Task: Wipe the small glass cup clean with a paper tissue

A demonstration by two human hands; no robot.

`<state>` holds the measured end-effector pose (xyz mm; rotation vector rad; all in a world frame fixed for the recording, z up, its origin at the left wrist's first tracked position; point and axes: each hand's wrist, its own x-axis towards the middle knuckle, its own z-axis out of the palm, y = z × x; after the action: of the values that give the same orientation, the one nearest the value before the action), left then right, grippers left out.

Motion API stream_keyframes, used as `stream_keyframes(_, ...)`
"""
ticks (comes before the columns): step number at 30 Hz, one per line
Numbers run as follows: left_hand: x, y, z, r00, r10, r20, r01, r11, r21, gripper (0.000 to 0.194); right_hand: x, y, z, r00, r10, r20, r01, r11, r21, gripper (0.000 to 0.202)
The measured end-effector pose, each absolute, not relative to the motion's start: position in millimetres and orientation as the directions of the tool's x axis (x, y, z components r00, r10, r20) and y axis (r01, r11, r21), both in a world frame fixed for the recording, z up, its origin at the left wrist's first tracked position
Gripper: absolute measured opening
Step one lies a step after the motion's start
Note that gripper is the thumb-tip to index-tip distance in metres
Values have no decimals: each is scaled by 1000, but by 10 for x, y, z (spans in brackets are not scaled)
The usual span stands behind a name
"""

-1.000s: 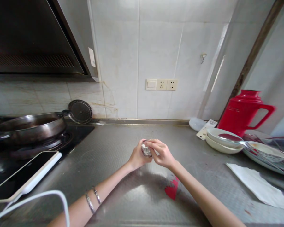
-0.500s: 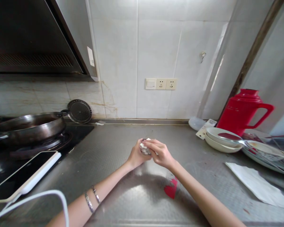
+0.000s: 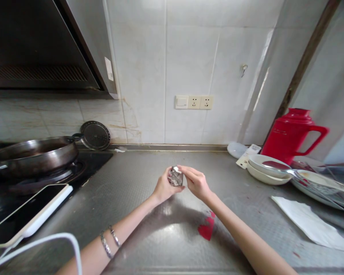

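Above the middle of the metal counter (image 3: 137, 172), my left hand (image 3: 164, 187) wraps round a small, shiny, see-through vessel that looks like a faceted glass (image 3: 176, 178). Its round face is turned toward me. At the top of the glass, a bit of white tissue (image 3: 176, 168) shows under the fingertips of my right hand (image 3: 197, 182). Those fingers are pressed together on the tissue at the rim. How much tissue is inside the glass I cannot tell. Two silver bracelets (image 3: 106, 244) circle my left forearm.
A phone (image 3: 31, 214) with a white cable and a steel pan (image 3: 37, 154) on the hob are at left. On the right stand a red thermos (image 3: 289, 135), stacked bowls (image 3: 263, 175) and plates. A white napkin (image 3: 309, 219) and a red patch (image 3: 206, 228) lie nearer.
My right hand has shifted slightly right, off the face of the glass to its upper rim. More of the glass shows now, and less white tissue. My left hand keeps its hold.
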<state>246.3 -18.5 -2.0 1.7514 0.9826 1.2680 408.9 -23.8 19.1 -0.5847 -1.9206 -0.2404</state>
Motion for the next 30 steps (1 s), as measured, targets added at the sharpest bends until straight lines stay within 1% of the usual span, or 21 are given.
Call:
stream_keyframes(4, 2449, -126, -51, 228, 867, 444, 110, -476, 873, 62, 4069, -287, 203, -418, 171, 892, 463, 885, 48, 43)
stream_keyframes(7, 2444, -119, -50, 239, 855, 460, 73, -488, 870, 59, 4075, -319, 235, -499, 111, 860, 446, 883, 144, 46)
stream_keyframes(9, 2444, -130, -43, 240, 855, 459, 63, -486, 872, 59, 4089, -323, 255, -548, 95, 831, 432, 883, 184, 47)
stream_keyframes(10, 2444, -138, -40, 234, 860, 453, 68, -479, 875, 60, 4097, -318, 261, -560, 95, 823, 428, 883, 190, 46)
stream_keyframes(12, 2448, -156, -38, 224, 876, 427, 95, -456, 885, 64, 4115, -295, 264, -540, 125, 832, 443, 883, 155, 45)
stream_keyframes(16, 2461, -186, -47, 261, 892, 370, 135, -413, 901, 71, 4136, -240, 244, -390, 247, 887, 514, 858, -13, 43)
stream_keyframes(17, 2464, -188, -49, 267, 890, 369, 138, -414, 900, 71, 4137, -235, 240, -373, 263, 890, 521, 853, -33, 43)
stream_keyframes(19, 2464, -184, -49, 269, 884, 382, 145, -429, 891, 69, 4129, -245, 242, -388, 259, 885, 517, 856, -24, 43)
stream_keyframes(24, 2439, -153, -1, 238, 863, 446, 141, -485, 863, 56, 4078, -336, 277, -513, 146, 846, 447, 886, 118, 48)
stream_keyframes(26, 2427, -142, 18, 222, 861, 458, 175, -497, 850, 49, 4060, -362, 284, -552, 120, 825, 423, 893, 153, 49)
stream_keyframes(28, 2423, -133, 17, 209, 863, 460, 198, -498, 844, 45, 4053, -364, 281, -565, 125, 816, 415, 897, 150, 49)
stream_keyframes(30, 2425, -125, -4, 217, 862, 458, 160, -494, 854, 48, 4055, -341, 269, -528, 165, 833, 438, 893, 100, 46)
